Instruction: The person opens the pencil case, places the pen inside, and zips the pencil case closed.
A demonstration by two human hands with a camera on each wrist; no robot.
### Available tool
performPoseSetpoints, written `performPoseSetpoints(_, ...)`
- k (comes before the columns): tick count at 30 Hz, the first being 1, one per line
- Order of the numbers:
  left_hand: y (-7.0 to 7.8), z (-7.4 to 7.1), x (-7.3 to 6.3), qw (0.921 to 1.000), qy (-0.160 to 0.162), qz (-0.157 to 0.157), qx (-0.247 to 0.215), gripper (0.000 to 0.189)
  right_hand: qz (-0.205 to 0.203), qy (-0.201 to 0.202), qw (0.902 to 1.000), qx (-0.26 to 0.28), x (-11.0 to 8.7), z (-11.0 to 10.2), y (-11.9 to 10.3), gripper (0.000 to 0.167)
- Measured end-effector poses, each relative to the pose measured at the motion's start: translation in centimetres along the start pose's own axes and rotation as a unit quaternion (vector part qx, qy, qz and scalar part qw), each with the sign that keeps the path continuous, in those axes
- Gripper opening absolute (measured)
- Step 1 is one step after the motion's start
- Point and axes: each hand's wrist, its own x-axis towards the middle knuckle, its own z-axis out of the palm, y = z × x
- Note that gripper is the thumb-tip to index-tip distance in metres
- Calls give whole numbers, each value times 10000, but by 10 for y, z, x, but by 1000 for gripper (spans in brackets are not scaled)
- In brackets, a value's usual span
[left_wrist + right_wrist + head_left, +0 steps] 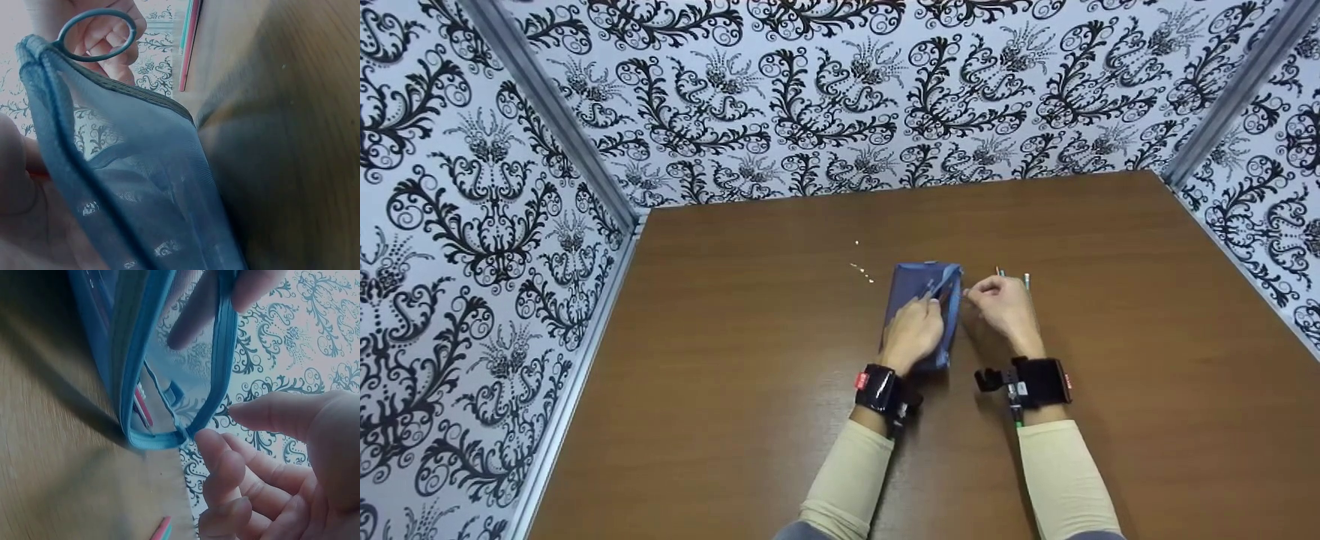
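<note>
A blue mesh zipper pouch (906, 283) stands on the table with its mouth spread apart. My left hand (913, 334) grips one edge of that mouth, a finger showing through the mesh in the right wrist view. Just right of the pouch is my right hand (1003, 304), its fingers loosely bent and the thumb (275, 413) apart from them, beside the pouch's end corner. A blue ring-shaped loop (93, 58) sticks out from that end in the left wrist view. Inside the pouch lies a red, pencil-like stick (144, 410).
Thin pencils (1027, 280) lie on the brown table (735, 315) beyond my right hand; a red one (190, 50) and a green one show in the left wrist view. Small white bits (862, 271) are scattered left of the pouch. Patterned walls (825, 97) enclose the table.
</note>
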Motion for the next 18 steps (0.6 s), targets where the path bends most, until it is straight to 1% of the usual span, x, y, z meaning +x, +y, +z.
performPoseSetpoints(7,0,0,0,10000,-17,-20,-26,47,139,361,9970,-672,-1,-9,3,22)
performPoseSetpoints(15,0,-1,-1,10000,20,-26,-46,47,246,572,9937,-933,0,-17,11,22)
performPoseSetpoints(18,0,-1,-1,10000,28,-42,-32,48,262,577,9929,-1006,1,-20,16,21)
